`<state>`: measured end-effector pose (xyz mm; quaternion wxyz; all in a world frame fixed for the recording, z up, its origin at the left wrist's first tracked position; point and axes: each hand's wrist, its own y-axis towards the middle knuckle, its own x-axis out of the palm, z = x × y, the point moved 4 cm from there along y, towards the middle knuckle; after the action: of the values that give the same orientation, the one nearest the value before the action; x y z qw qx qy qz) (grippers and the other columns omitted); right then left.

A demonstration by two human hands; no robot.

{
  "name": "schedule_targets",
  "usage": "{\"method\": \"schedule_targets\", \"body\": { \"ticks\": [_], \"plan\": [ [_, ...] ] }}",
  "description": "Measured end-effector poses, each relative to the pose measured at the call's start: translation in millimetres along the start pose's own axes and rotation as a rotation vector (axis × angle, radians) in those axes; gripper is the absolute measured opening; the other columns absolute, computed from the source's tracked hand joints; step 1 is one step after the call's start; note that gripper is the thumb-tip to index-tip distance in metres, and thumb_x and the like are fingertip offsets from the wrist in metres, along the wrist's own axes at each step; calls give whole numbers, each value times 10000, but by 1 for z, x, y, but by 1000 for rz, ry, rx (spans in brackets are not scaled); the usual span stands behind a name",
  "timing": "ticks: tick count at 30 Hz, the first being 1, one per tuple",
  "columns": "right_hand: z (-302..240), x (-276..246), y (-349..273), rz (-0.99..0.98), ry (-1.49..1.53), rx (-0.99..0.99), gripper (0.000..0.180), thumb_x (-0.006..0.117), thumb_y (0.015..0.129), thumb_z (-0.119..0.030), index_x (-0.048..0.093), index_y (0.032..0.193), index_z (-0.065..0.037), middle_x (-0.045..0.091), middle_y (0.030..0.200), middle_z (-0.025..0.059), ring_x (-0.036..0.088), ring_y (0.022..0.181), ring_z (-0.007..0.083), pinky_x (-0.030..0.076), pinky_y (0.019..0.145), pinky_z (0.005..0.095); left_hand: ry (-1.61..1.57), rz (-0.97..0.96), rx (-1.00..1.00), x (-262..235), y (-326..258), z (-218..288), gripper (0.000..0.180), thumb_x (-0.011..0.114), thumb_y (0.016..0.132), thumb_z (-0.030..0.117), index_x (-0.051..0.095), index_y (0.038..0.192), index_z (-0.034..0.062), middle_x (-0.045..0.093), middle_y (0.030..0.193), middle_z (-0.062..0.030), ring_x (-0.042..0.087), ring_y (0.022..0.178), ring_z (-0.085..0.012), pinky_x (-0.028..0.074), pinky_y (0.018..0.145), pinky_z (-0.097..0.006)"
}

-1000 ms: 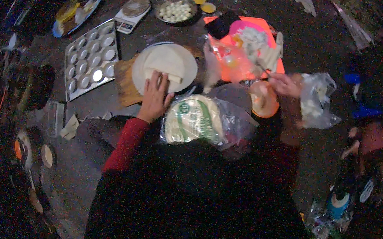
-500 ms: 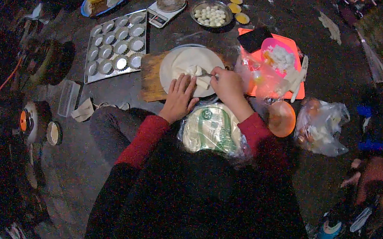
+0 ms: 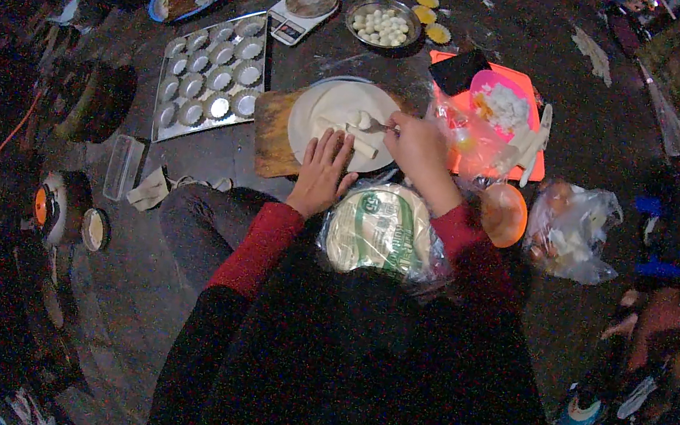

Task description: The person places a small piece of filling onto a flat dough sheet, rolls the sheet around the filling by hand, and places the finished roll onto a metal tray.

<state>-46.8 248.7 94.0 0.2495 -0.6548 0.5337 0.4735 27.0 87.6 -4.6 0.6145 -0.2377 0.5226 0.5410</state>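
Note:
A white round sheet [image 3: 321, 104] of dough or wrapper lies on a pale plate over a wooden board [image 3: 270, 136]. My left hand [image 3: 326, 171] rests flat on the sheet's near part with its fingers apart. Right of its fingertips lies a pale rolled or folded strip [image 3: 361, 147]. My right hand [image 3: 418, 147] is closed around the handle of a small metal spoon [image 3: 376, 127], whose end carries a white lump [image 3: 361, 119] just above the sheet. Close to my body sits a clear plastic pack [image 3: 381, 229] of round wrappers with green print.
A metal tray [image 3: 215, 75] of fluted tins stands left, near a kitchen scale [image 3: 302, 13]. Beyond the board is a bowl [image 3: 383, 24] of white balls. To the right are an orange tray [image 3: 531, 166] with a pink bowl, an orange cup [image 3: 504, 215] and a filled plastic bag [image 3: 575, 230].
My right hand has moved slightly right, and the spoon with its white lump has lifted away from my left fingers. The left hand stays flat on the sheet.

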Motion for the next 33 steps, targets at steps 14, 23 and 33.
{"method": "schedule_targets", "body": {
  "ticks": [14, 23, 33],
  "plan": [
    [17, 8, -6, -110, -94, 34, 135, 647, 776, -191, 677, 876, -104, 664, 786, 178, 652, 746, 355, 514, 670, 466, 28, -15, 2, 3, -1, -2, 692, 504, 928, 383, 250, 1474, 41, 331, 1444, -234, 245, 1381, -395, 196, 1101, -542],
    [19, 28, 7, -113, 58, 3, 141, 651, 774, -195, 681, 883, -111, 666, 794, 177, 647, 763, 360, 508, 691, 458, 26, -28, 19, 2, 4, 2, 700, 518, 919, 379, 261, 1466, 26, 340, 1438, -235, 258, 1372, -394, 199, 1099, -536],
    [34, -9, -10, -175, -115, -12, 160, 645, 774, -210, 685, 888, -105, 671, 780, 142, 650, 776, 345, 508, 722, 457, 23, -12, 6, 3, 0, -1, 699, 530, 910, 370, 272, 1459, 25, 336, 1444, -227, 255, 1374, -389, 198, 1101, -534]
  ]
}}
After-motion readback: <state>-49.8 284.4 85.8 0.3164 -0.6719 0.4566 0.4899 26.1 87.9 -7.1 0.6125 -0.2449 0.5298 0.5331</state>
